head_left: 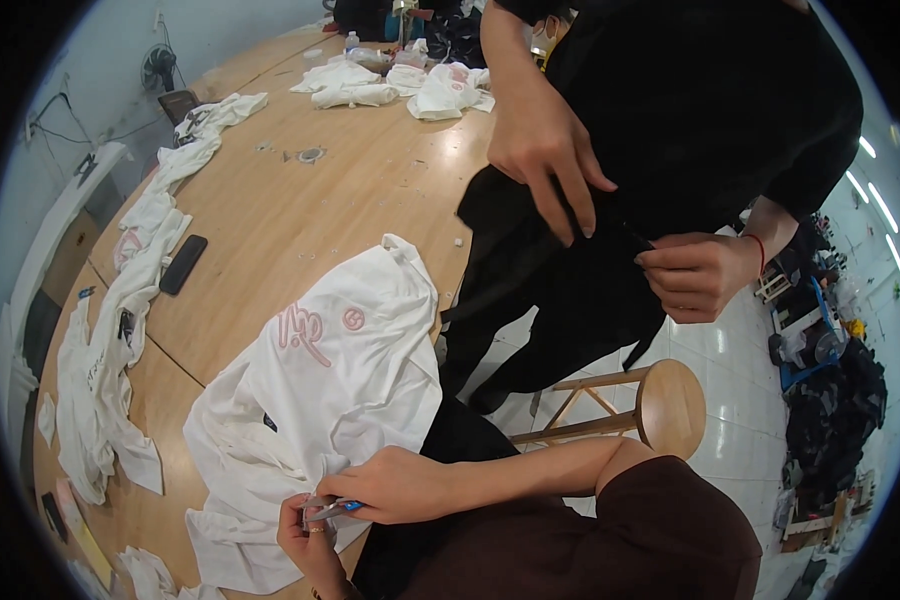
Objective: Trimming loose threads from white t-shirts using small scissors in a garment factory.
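Note:
A white shirt [375, 395] with pink lettering lies rumpled over the table edge in front of me. My right hand [385, 485] is closed around small metal thread snips [322, 511] with a blue part. Their metal end lies against my left hand [308, 540], which has a ring on one finger. The fingers of that hand are pinched together at the near part of the shirt; the exact bit of cloth between them is mostly hidden.
A co-worker in black stands across from me, both hands [695, 275] by dark cloth at the waist. A round wooden stool [670, 408] stands right. White garments [135, 290] and a phone [183, 265] lie left on the table [240, 215]; more white cloth [450, 92] lies farther back.

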The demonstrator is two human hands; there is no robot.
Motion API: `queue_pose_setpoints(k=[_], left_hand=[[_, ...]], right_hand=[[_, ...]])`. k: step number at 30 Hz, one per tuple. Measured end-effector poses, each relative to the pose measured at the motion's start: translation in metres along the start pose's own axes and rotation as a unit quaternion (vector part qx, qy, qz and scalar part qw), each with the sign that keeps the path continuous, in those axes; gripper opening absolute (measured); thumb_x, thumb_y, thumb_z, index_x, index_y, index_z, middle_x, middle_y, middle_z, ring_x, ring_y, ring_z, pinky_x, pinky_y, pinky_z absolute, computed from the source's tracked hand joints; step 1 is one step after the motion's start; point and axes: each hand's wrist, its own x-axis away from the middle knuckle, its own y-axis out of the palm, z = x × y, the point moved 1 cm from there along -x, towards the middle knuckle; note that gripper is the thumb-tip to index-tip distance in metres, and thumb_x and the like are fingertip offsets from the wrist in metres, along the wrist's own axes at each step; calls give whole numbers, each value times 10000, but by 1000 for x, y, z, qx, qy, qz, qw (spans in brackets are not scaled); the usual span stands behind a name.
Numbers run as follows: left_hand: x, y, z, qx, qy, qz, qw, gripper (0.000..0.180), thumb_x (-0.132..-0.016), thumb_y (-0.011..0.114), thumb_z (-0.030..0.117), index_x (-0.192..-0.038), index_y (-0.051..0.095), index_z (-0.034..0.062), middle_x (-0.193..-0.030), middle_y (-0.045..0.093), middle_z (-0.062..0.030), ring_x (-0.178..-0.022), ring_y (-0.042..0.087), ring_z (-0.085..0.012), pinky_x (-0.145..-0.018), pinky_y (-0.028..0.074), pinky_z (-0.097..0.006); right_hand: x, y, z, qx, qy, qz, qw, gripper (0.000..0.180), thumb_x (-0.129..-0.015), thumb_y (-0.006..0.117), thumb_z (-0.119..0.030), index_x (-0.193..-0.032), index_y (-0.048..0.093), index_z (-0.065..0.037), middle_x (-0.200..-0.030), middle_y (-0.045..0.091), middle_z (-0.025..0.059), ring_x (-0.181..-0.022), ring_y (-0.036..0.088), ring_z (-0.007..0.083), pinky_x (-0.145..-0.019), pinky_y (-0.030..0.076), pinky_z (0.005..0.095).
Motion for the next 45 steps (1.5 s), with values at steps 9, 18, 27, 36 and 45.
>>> queue_pose_setpoints(k=[9,18,27,36,45], left_hand=[[1,2,4,-19,4,0,1000,153,-864,586,140,-883,545,-6,-770,559,-8,-701,466,-57,-610,368,-184],[2,-1,1,-24,16,4,1000,148,-866,581,133,-882,550,-11,-769,551,0,-691,462,-61,-605,367,-184],[7,8,15,-67,-23,33,997,109,-865,579,88,-835,570,-17,-683,499,23,-576,420,-49,-504,325,-187],[-3,22,34,-166,76,35,983,79,-822,612,76,-860,616,7,-695,548,-80,-601,515,-169,-562,404,-256],[2,18,34,-118,72,26,990,88,-835,602,68,-883,622,-4,-691,533,-46,-606,486,-122,-558,386,-232]], right_hand=[[-1,1,3,-1,20,-23,1000,256,-777,616,-145,-988,492,-71,-775,605,85,-677,608,288,-549,469,373],[-2,2,4,-14,34,-22,999,235,-794,601,-150,-992,506,-68,-774,612,99,-668,610,299,-556,471,379],[2,6,10,-119,117,53,984,242,-892,507,-181,-1097,497,-51,-790,615,152,-681,615,333,-605,487,387],[18,-12,-15,-128,178,-46,975,225,-899,499,-164,-1098,495,-59,-519,501,142,-488,558,333,-441,418,397],[11,-7,-17,-96,185,-86,974,187,-916,468,-164,-1052,485,-38,-512,495,146,-484,543,338,-452,402,405]])
